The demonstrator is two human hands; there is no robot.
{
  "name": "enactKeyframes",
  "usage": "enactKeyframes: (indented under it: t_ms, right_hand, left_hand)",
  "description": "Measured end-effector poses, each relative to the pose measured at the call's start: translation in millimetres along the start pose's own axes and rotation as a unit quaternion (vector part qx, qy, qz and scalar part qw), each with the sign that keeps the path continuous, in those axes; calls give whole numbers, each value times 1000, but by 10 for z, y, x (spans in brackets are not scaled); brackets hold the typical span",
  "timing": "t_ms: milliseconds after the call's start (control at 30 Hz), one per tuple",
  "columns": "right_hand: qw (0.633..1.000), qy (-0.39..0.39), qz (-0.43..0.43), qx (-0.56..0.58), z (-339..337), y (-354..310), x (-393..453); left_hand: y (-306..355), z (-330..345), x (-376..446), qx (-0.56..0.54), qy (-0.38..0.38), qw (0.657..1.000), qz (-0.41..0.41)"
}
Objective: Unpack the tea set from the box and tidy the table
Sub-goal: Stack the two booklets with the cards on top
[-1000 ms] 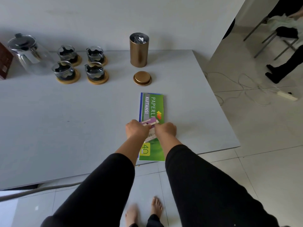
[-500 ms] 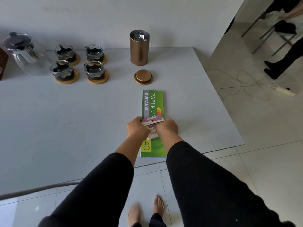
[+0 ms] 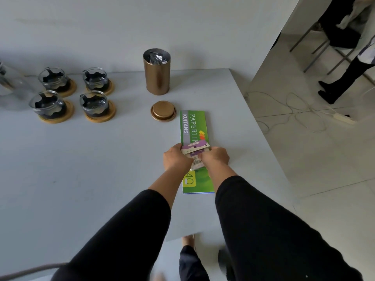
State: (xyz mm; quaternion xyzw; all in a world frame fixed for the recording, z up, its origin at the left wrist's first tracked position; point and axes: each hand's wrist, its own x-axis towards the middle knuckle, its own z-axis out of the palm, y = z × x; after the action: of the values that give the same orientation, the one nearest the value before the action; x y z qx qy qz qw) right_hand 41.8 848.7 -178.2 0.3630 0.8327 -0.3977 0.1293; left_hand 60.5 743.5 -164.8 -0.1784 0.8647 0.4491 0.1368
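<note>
Green receipt book [image 3: 195,126]: long axis runs away from the person.
Hands: left hand [image 3: 176,159] and right hand [image 3: 215,158] together pinch a purple packet [image 3: 195,147] over its middle.

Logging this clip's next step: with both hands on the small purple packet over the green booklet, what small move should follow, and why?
Probably lift the small purple packet off the green booklet. Both the left hand and right hand already grip it, and it lies loose on the booklet, away from the open gold canister.
</note>
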Motion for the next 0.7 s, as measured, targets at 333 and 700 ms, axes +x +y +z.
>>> enactKeyframes:
  t_ms: [333, 700]
  right_hand:
    - [998, -27, -51, -20, -104, -978, 1197]
    - [993, -48, -92, -56, 54, -1508, 1663]
  left_hand:
    - [813, 213, 1252, 15, 41, 998, -49]
    - [1110, 118, 1825, 60, 71, 994, -66]
